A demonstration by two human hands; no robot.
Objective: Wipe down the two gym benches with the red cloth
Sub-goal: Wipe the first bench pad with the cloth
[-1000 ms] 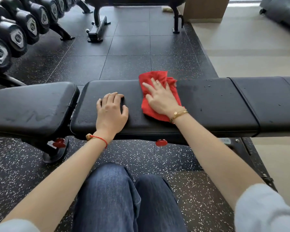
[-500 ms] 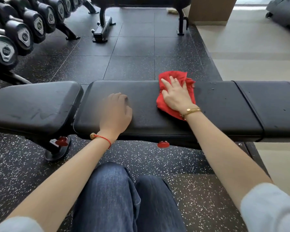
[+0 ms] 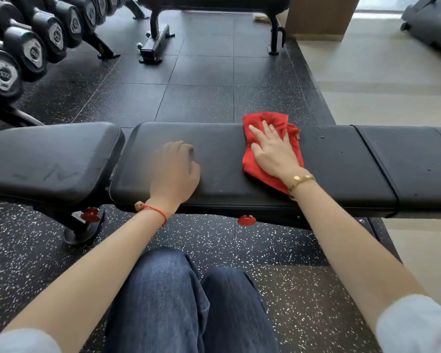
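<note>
**Wipe pass moving right along the near bench**

Your right hand (image 3: 274,151) lies flat on the red cloth (image 3: 264,138), fingers straight and spread, pressing it onto the middle pad of the near bench (image 3: 222,171). Compared with a second ago, hand and cloth have slid right along the pad and are now well apart from your left hand. Cloth is bunched, its far edge at the far edge of the pad, a corner trailing under your wrist.

Your left hand (image 3: 175,169) rests on the same pad, left of the cloth, holding nothing. It's motion-blurred, so finger detail is soft; they look loosely bent, knuckles up. It has shifted a little on the pad, still bracing.

What the change means:
- Stretch of pad between your hands looks dull and streaked, so probably already covered.
- Water droplets (image 3: 323,137) sit just right of the cloth, right in the path of the stroke. My read: next sweep takes them.
- Right-hand pad section (image 3: 413,159) beyond the seam shows a few specks, looks unwiped.
- Pad (image 3: 51,159) left of your left hand has smear marks; can't tell if that's from wiping.

Second bench (image 3: 214,1) stands beyond both hands, across the floor; only its frame and underside edge show. I'd judge it not yet started, so well under half done.

Risk: the bunched cloth gives a narrow contact patch and may skip the near edge of the pad.
</note>
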